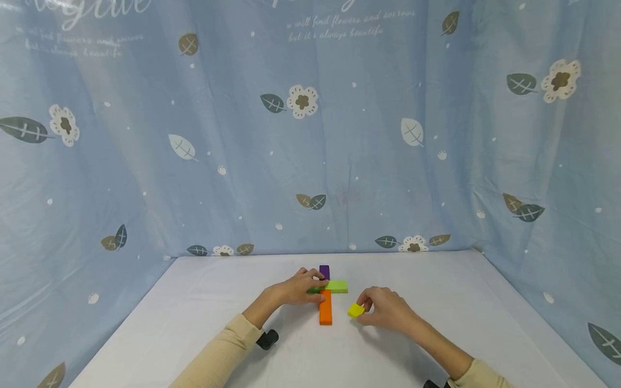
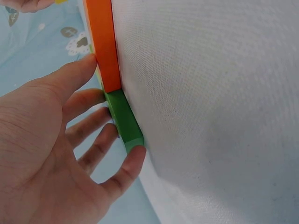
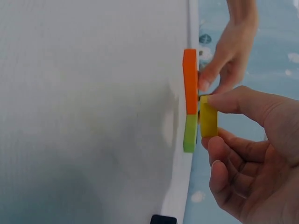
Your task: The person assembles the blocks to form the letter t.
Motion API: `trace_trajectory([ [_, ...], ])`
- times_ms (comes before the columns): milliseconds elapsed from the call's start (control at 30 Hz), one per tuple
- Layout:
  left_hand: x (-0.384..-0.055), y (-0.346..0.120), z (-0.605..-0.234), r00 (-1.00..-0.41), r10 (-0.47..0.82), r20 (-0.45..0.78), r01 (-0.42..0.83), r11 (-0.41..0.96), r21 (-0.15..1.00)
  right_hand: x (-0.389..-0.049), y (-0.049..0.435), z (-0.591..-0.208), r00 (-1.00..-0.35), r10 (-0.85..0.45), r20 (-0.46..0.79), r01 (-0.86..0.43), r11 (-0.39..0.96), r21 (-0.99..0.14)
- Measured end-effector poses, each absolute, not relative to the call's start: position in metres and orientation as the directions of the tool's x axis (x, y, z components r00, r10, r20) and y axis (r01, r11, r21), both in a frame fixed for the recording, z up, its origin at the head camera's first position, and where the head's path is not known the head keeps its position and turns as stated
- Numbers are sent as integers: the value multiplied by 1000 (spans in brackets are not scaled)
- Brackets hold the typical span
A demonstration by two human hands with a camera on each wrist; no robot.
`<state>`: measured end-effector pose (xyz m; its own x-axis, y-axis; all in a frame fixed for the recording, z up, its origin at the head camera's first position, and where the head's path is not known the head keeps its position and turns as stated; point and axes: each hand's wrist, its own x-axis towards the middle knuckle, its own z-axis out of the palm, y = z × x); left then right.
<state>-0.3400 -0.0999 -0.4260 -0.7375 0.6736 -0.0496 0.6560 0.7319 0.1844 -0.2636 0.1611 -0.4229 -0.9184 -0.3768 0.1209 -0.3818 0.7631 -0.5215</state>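
Observation:
My left hand [image 1: 296, 289] rests on a cross of flat blocks, its fingers slightly bent. In the left wrist view, its thumb touches the orange block [image 2: 102, 42] and its other fingers lie along the dark green block [image 2: 123, 115]. A light green block [image 1: 338, 286] extends right of the dark green one, and a purple block [image 1: 324, 270] stands at the far end. Nearer me, the orange block points toward the front. To the right, my right hand [image 1: 388, 310] pinches a yellow block [image 3: 209, 116] between thumb and fingers, apart from the cross.
The blocks lie on a white-covered table [image 1: 271, 361]. Behind and beside it hangs a blue curtain [image 1: 233, 129] with leaves and flowers. A black wrist device [image 1: 268, 339] sits by the left forearm.

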Motion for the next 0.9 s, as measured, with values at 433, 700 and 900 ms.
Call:
trace_trajectory([
  [433,-340,-99,-426,-730,682,-36,665,722,194,-256,147,-428,-897,-437,68,-404,748,-526],
  [700,-341,-100,-428,-739,672,-42,656,733,181,-252,140,-430,-884,-465,53,-418,736,-533],
  [900,-342,-100,-428,-731,682,-30,665,721,193,-249,134,-431,-872,-487,49,-436,727,-531],
])
